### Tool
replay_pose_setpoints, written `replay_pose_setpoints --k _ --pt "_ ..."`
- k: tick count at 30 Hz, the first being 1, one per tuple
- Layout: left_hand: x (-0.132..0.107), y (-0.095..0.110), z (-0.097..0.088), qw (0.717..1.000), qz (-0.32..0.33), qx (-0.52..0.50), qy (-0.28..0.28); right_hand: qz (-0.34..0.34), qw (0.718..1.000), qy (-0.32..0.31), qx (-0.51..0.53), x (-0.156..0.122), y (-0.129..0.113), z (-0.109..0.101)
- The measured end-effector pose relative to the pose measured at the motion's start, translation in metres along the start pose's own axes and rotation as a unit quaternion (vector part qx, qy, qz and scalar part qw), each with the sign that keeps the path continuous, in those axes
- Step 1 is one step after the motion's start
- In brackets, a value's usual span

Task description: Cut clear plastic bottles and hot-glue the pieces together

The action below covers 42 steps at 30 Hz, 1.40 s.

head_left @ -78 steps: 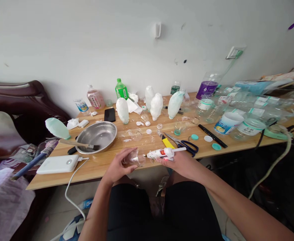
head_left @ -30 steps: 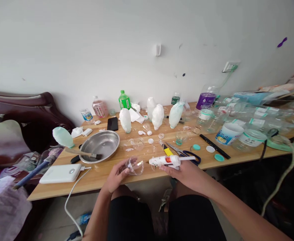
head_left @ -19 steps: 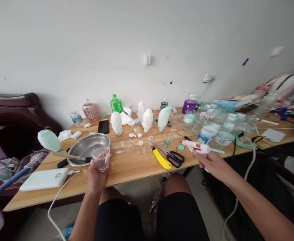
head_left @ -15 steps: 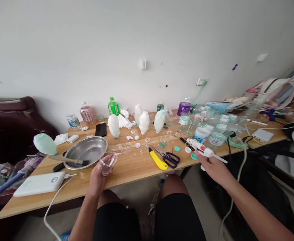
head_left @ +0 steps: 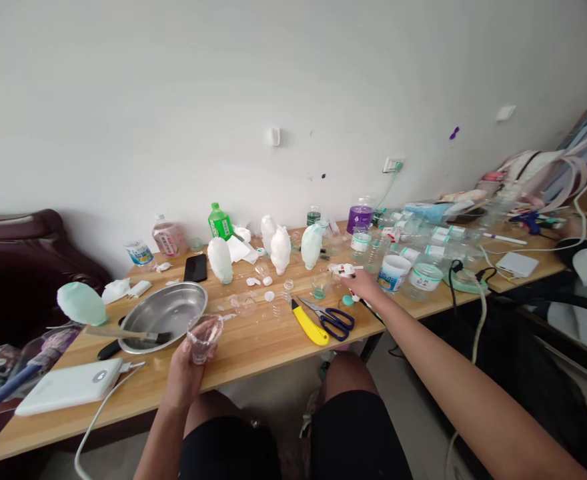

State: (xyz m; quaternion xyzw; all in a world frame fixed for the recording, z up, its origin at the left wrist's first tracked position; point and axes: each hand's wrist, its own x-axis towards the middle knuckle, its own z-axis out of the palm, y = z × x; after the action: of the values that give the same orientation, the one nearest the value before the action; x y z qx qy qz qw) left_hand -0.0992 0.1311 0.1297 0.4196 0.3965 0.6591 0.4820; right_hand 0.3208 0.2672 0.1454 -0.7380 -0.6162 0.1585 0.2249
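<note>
My left hand (head_left: pixel 187 370) is wrapped round a clear cut-off plastic bottle piece (head_left: pixel 205 340), held above the table's front edge beside the steel bowl (head_left: pixel 166 313). My right hand (head_left: pixel 361 285) reaches over the table, closed on a white glue gun (head_left: pixel 342 269) with red marks, partly hidden by the fingers. Close to it lie a green bottle cap (head_left: pixel 348 301), dark-handled scissors (head_left: pixel 334 321) and a yellow utility knife (head_left: pixel 311 325). Several paper-covered balloon shapes stand behind, among them a pale green one (head_left: pixel 312 247) and a white one (head_left: pixel 280 250).
Cut clear bottles crowd the right, with a blue-labelled tub (head_left: pixel 393 273) in front. A brush (head_left: pixel 133 333) rests across the bowl's rim. A white power bank (head_left: pixel 71 387) with a cable sits at left. A black phone (head_left: pixel 195 268) lies behind the bowl. Another person's arm shows far right.
My right hand has carried the glue gun left and farther over the table, away from the front edge. The left hand still holds the bottle piece. The view has shifted slightly.
</note>
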Motion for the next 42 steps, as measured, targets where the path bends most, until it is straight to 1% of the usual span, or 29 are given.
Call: replay_pose_setpoints --k 3,6,9,11,12,13,14,16,18,19,22,24,27,30,33,35,36,38,40,42 --pt "0.000 0.000 0.000 1.000 -0.004 0.006 -0.003 0.004 1.000 0.007 0.001 0.006 0.000 0.006" --pt "0.000 -0.003 -0.002 1.000 -0.002 0.009 -0.012 0.001 0.999 0.050 0.007 -0.004 0.004 0.003" --pt "0.000 -0.007 -0.006 1.000 0.006 0.015 -0.021 -0.004 0.992 0.123 0.013 -0.033 0.005 -0.006" --pt "0.000 -0.011 -0.009 0.999 0.010 0.032 -0.025 -0.028 0.987 0.159 0.023 -0.061 -0.001 -0.009" --pt "-0.001 -0.012 -0.011 0.998 0.010 0.046 -0.032 -0.051 0.985 0.165 0.030 -0.076 -0.007 -0.009" --pt "-0.001 -0.013 -0.012 0.997 0.009 0.061 -0.041 -0.081 0.984 0.157 0.039 -0.091 -0.015 -0.007" --pt "-0.002 -0.014 -0.013 0.996 0.008 0.076 -0.052 -0.117 0.983 0.136 0.048 -0.105 -0.025 -0.004" --pt "-0.003 -0.015 -0.015 0.993 0.008 0.096 -0.070 -0.197 0.977 0.067 0.057 -0.126 -0.048 0.007" --pt "-0.004 -0.015 -0.015 0.991 0.010 0.109 -0.081 -0.246 0.968 0.024 0.054 -0.134 -0.074 0.020" --pt "-0.004 -0.015 -0.016 0.990 0.011 0.115 -0.087 -0.256 0.965 0.020 0.049 -0.133 -0.086 0.027" --pt "-0.005 -0.014 -0.015 0.988 0.015 0.121 -0.099 -0.245 0.969 0.038 0.025 -0.118 -0.115 0.049" --pt "-0.005 -0.013 -0.014 0.988 0.018 0.111 -0.105 -0.224 0.973 0.047 0.012 -0.106 -0.127 0.062" --pt "-0.006 -0.012 -0.013 0.988 0.021 0.099 -0.115 -0.206 0.977 0.050 0.006 -0.095 -0.135 0.079" --pt "-0.006 -0.012 -0.012 0.987 0.017 0.096 -0.127 -0.206 0.977 0.054 0.018 -0.092 -0.135 0.088" --pt "-0.006 -0.011 -0.010 0.985 0.008 0.109 -0.135 -0.224 0.972 0.055 0.051 -0.097 -0.135 0.088" --pt "-0.007 -0.009 -0.008 0.983 0.002 0.132 -0.131 -0.257 0.962 0.040 0.081 -0.105 -0.135 0.082" --pt "-0.007 -0.009 -0.007 0.981 0.001 0.145 -0.130 -0.282 0.953 0.023 0.105 -0.109 -0.135 0.077" --pt "-0.007 -0.008 -0.006 0.977 -0.001 0.163 -0.137 -0.339 0.927 -0.030 0.158 -0.117 -0.135 0.066" --pt "-0.007 -0.010 -0.007 0.971 -0.009 0.175 -0.162 -0.388 0.898 -0.089 0.190 -0.122 -0.133 0.055" --pt "-0.006 -0.012 -0.009 0.964 -0.023 0.184 -0.192 -0.411 0.884 -0.127 0.185 -0.125 -0.132 0.045"
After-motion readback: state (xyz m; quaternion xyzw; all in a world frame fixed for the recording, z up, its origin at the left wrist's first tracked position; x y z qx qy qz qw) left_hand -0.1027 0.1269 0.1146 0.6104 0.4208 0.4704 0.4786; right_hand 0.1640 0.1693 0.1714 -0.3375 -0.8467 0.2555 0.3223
